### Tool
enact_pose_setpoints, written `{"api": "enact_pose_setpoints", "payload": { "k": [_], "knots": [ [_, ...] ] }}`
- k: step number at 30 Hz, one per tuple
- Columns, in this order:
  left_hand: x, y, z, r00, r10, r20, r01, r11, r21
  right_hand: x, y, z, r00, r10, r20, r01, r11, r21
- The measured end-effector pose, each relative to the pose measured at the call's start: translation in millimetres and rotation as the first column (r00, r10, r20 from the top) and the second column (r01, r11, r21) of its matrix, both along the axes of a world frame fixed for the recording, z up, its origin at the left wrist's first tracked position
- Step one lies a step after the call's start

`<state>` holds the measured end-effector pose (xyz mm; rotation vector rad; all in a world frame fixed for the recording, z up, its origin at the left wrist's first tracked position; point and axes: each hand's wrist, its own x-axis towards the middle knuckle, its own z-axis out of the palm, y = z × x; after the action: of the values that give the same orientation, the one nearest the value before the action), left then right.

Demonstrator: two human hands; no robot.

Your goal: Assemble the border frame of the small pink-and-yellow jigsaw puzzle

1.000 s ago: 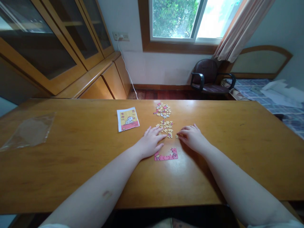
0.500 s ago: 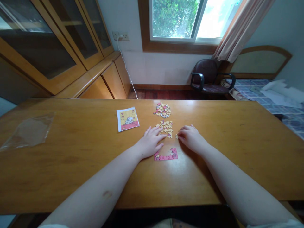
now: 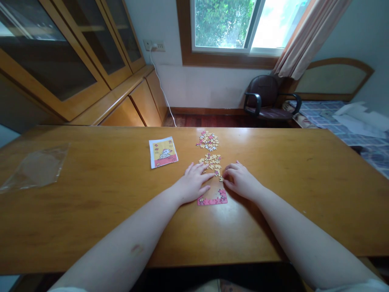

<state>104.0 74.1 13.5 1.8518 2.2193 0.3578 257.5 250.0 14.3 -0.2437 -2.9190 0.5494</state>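
My left hand (image 3: 194, 182) lies with fingers spread, its fingertips over the lower left of a group of loose yellow puzzle pieces (image 3: 214, 159). Below its thumb is a joined pink puzzle section (image 3: 212, 201), its left part partly covered by that hand. My right hand (image 3: 241, 179) is closed, thumb and fingers at a small yellow puzzle piece (image 3: 221, 179). Just above and left of that piece sits another yellow piece with a pink figure (image 3: 216, 173). Farther back is a heap of mixed pink and yellow pieces (image 3: 208, 141).
A picture card (image 3: 164, 152) with a white cartoon animal lies left of the pieces. A clear plastic bag (image 3: 39, 166) rests at the left of the wooden table (image 3: 106, 182). Beyond the far edge stand a dark armchair (image 3: 264, 97) and a wooden cabinet (image 3: 121, 109).
My right hand has moved a little left and toward me with the small yellow puzzle piece, closer to the pink section. My left hand stays nearly in place.
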Motion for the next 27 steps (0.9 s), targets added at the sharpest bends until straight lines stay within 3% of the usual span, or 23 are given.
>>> {"api": "enact_pose_setpoints", "payload": {
  "k": [27],
  "knots": [
    [0.0,0.6,-0.9,0.999,-0.019,0.032,0.017,0.998,0.064,-8.1,-9.1,-5.5,0.998,0.018,-0.053,-0.016,0.999,0.027]
  ]
}}
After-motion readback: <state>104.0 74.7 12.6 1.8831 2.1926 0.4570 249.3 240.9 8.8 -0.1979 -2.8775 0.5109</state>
